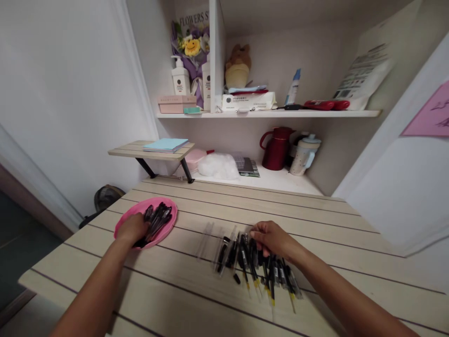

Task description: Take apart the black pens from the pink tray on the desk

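At the left, my left hand (133,229) reaches into a pink plate (121,220) and is closed around some of the black pens (159,219) lying there. Part of its fingers is hidden behind the pens. Over a loose pile of pen parts on the table, my right hand (271,237) is closed in a pinch; what sits between its fingertips is too small to tell. The pile holds black pen pieces with yellow-tipped refills (271,292). Several clear pen barrels (206,239) lie to its left, and a small black cap (236,279) rests in front.
A small raised stand (128,149) with blue-covered paper (166,144) stands at the back left. Behind the table are a white plastic bag (218,166), a red jug (277,149) and a light tumbler (304,155). A shelf (273,113) with bottles and packs runs above.
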Demonstrator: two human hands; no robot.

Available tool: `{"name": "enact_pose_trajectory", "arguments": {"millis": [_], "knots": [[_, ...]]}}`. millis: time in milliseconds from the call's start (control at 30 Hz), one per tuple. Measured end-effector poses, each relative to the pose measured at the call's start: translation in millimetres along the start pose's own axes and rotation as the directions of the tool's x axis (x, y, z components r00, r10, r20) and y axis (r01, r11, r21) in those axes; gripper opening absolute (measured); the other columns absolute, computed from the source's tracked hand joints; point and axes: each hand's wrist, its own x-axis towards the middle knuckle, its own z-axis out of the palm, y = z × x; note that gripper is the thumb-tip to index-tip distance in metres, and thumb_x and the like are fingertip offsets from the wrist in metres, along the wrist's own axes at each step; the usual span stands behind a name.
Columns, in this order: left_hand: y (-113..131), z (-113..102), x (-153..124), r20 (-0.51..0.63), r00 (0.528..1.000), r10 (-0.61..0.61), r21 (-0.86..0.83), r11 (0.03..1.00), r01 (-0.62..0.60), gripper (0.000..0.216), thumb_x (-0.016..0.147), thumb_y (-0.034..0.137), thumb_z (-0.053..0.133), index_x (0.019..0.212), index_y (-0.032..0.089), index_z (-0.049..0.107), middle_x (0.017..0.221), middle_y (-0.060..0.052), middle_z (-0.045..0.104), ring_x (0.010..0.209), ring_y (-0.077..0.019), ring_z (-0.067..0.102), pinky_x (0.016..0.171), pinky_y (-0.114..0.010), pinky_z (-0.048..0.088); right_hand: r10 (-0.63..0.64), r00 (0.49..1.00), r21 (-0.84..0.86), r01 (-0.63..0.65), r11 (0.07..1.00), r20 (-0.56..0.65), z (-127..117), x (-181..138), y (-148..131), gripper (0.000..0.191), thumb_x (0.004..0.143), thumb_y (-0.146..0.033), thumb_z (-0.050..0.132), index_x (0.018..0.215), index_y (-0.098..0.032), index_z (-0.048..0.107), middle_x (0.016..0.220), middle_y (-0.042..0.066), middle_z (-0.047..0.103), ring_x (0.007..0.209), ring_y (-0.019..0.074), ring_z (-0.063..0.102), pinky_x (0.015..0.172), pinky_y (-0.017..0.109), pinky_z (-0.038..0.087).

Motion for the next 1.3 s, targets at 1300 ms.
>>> {"name": "enact_pose_trajectory", "arguments": {"millis": [1300], "knots": [[151.7, 43.8, -141.2, 0.400, 0.744, 0.535, -0.915, 0.181, 0.362, 0.020, 0.064, 0.031, 0.061, 0.072, 0.016, 0.051, 0.052, 0.007, 0.049, 0.035, -0.0022, 0.039, 0.032, -0.014, 0.021, -0.349, 0.918, -0.561, 0.191, 0.805, -0.189, 27.8, -8.6, -18.5, 0.016, 0.069, -0.033, 0.056, 0.077, -0.019, 0.059, 0.074, 0.005, 0.063, 0.070, 0.0165, 0.053, 0.057, 0.025, 0.030]]}}
